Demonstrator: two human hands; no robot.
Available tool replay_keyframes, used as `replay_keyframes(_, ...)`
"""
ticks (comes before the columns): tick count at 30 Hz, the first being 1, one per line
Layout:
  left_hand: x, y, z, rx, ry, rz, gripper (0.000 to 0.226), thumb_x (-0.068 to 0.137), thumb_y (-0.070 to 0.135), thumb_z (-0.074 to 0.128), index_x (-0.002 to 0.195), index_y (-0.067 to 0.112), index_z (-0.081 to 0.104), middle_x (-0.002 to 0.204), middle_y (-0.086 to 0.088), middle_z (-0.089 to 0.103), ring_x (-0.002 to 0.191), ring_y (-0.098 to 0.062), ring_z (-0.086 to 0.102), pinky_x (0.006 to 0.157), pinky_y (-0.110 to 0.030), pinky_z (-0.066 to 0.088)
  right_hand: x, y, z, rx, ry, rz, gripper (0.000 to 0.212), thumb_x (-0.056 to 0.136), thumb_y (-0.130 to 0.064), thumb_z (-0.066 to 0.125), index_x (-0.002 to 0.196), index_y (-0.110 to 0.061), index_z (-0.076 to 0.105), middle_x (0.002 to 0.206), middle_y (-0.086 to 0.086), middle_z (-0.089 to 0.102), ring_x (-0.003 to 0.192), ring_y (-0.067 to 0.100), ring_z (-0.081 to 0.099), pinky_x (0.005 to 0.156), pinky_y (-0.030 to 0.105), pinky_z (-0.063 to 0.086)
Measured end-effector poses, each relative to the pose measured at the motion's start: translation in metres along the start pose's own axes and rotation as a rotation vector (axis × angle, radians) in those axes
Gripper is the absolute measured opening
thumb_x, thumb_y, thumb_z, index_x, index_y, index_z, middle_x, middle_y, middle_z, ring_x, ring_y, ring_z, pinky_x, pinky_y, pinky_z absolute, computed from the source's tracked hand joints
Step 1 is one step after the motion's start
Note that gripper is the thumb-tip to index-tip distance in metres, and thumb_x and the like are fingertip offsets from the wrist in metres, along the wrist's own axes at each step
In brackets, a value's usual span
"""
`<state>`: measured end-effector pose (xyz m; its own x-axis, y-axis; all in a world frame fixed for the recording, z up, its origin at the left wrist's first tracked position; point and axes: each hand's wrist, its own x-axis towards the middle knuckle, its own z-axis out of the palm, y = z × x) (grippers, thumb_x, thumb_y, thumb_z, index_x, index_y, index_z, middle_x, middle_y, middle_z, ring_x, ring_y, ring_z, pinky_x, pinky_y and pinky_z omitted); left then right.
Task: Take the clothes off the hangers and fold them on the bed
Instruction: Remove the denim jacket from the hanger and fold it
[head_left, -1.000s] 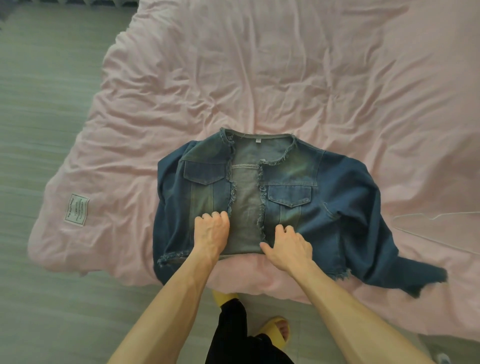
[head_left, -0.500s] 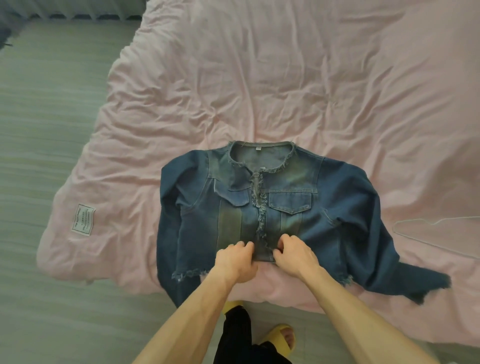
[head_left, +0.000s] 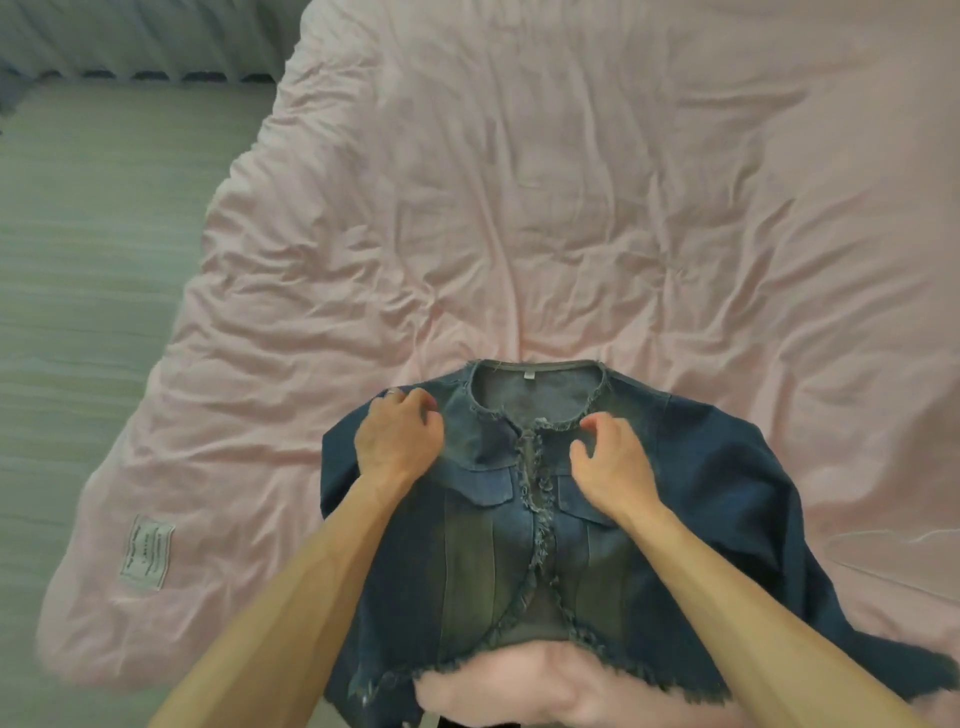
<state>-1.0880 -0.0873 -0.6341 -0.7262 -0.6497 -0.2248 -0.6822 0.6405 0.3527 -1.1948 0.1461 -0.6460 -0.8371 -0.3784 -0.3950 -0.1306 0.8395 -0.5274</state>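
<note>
- Left hand (head_left: 397, 441): fingers curled down into the shoulder of the denim jacket (head_left: 483, 566), apparently gripping the cloth.
- Right hand (head_left: 613, 462): fingers hooked and thumb spread over the other front panel just below the collar; couldn't tell whether it had hold of any fabric.
- Jacket lay face up at the near edge of the bed, collar away from the person, hem at the edge.
- Risk: with the hem and right sleeve at the edge, a pull towards the person could probably drag it off. The fronts gaped at the hem (closed only near the collar), so a fold might set crooked.
- Denim stiff and faded at the centre, with frayed fringe and flap pockets.
- Pink duvet (head_left: 571, 208) soft and heavily creased, with a sewn label (head_left: 147, 558) at its corner.
</note>
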Motion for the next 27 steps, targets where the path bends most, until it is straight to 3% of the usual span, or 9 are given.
replay_keyframes(2, 0.034, -0.002, 0.004, 0.056, -0.058, 0.03, 0.039, 0.092, 0.03, 0.052, 0.13, 0.026, 0.059, 0.124, -0.006, 0.058, 0.119, -0.029, 0.052, 0.093, -0.042, 0.046, 0.034, -0.001, -0.012, -0.029, 0.078, 0.024, 0.044, 0.096, -0.014, 0.046, 0.14, -0.013, 0.046, 0.143, 0.008, 0.046, 0.129, 0.027, 0.041, 0.106, 0.039, 0.038)
replay_keyframes(5, 0.08, -0.008, 0.022, 0.328, -0.251, 0.15, 0.055, 0.094, 0.049, 0.054, 0.141, 0.021, 0.045, 0.14, -0.009, 0.051, 0.131, -0.03, 0.044, 0.103, -0.043, 0.038, 0.084, 0.002, -0.027, -0.14, 0.025, 0.085, 0.066, 0.089, -0.003, 0.044, 0.152, -0.015, 0.031, 0.154, 0.009, 0.036, 0.14, 0.031, 0.03, 0.114, 0.043, 0.031)
replay_keyframes(7, 0.103, -0.014, 0.033, 0.36, -0.283, 0.183, 0.05, 0.095, 0.056, 0.051, 0.129, 0.02, 0.052, 0.129, -0.009, 0.059, 0.123, -0.03, 0.051, 0.097, -0.042, 0.042, 0.111, 0.007, -0.033, -0.249, -0.087, 0.161, 0.07, 0.091, -0.007, 0.044, 0.156, -0.02, 0.023, 0.158, 0.009, 0.032, 0.146, 0.031, 0.024, 0.117, 0.046, 0.027)
replay_keyframes(10, 0.121, -0.013, 0.037, 0.223, -0.316, 0.209, 0.029, 0.101, 0.046, 0.048, 0.114, 0.021, 0.052, 0.113, -0.007, 0.06, 0.101, -0.032, 0.06, 0.076, -0.039, 0.047, 0.133, 0.017, -0.038, -0.409, -0.148, 0.182, 0.042, 0.1, -0.026, 0.044, 0.142, -0.017, 0.046, 0.143, 0.013, 0.051, 0.132, 0.035, 0.041, 0.105, 0.043, 0.037)
replay_keyframes(13, 0.131, -0.002, 0.032, 0.117, -0.229, 0.247, 0.024, 0.104, 0.042, 0.044, 0.112, 0.02, 0.046, 0.111, -0.007, 0.055, 0.087, -0.039, 0.061, 0.068, -0.042, 0.048, 0.141, 0.027, -0.046, -0.264, -0.022, 0.157, 0.027, 0.103, -0.03, 0.044, 0.119, -0.013, 0.058, 0.118, 0.013, 0.063, 0.106, 0.034, 0.056, 0.082, 0.039, 0.043)
replay_keyframes(18, 0.171, 0.025, 0.011, 0.07, -0.078, 0.3, 0.029, 0.103, 0.043, 0.046, 0.112, 0.016, 0.051, 0.107, -0.011, 0.052, 0.09, -0.04, 0.06, 0.069, -0.047, 0.05, 0.162, 0.019, -0.062, -0.184, 0.374, 0.002, 0.023, 0.103, -0.024, 0.044, 0.114, -0.009, 0.057, 0.109, 0.016, 0.057, 0.092, 0.04, 0.056, 0.082, 0.046, 0.042)
replay_keyframes(21, 0.197, 0.036, 0.012, 0.103, -0.047, 0.247, 0.031, 0.103, 0.046, 0.045, 0.115, 0.018, 0.052, 0.112, -0.01, 0.052, 0.093, -0.038, 0.06, 0.068, -0.041, 0.043, 0.194, 0.011, -0.064, -0.259, 0.457, -0.031, 0.023, 0.102, -0.024, 0.047, 0.112, -0.008, 0.06, 0.108, 0.017, 0.06, 0.097, 0.04, 0.056, 0.082, 0.047, 0.04)
replay_keyframes(24, 0.208, 0.038, 0.024, 0.166, -0.074, 0.192, 0.032, 0.102, 0.047, 0.045, 0.121, 0.022, 0.053, 0.119, -0.01, 0.053, 0.101, -0.037, 0.059, 0.071, -0.041, 0.042, 0.211, 0.012, -0.054, -0.319, 0.415, 0.067, 0.025, 0.099, -0.027, 0.053, 0.119, -0.014, 0.058, 0.119, 0.015, 0.059, 0.109, 0.039, 0.052, 0.089, 0.047, 0.038)
replay_keyframes(27, 0.199, 0.035, 0.043, 0.27, -0.046, 0.15, 0.04, 0.099, 0.043, 0.051, 0.134, 0.023, 0.05, 0.133, -0.015, 0.055, 0.121, -0.037, 0.05, 0.094, -0.047, 0.041, 0.196, 0.011, -0.041, -0.393, 0.357, 0.045, 0.043, 0.093, -0.027, 0.056, 0.133, -0.013, 0.048, 0.141, 0.012, 0.047, 0.129, 0.035, 0.04, 0.104, 0.049, 0.034)
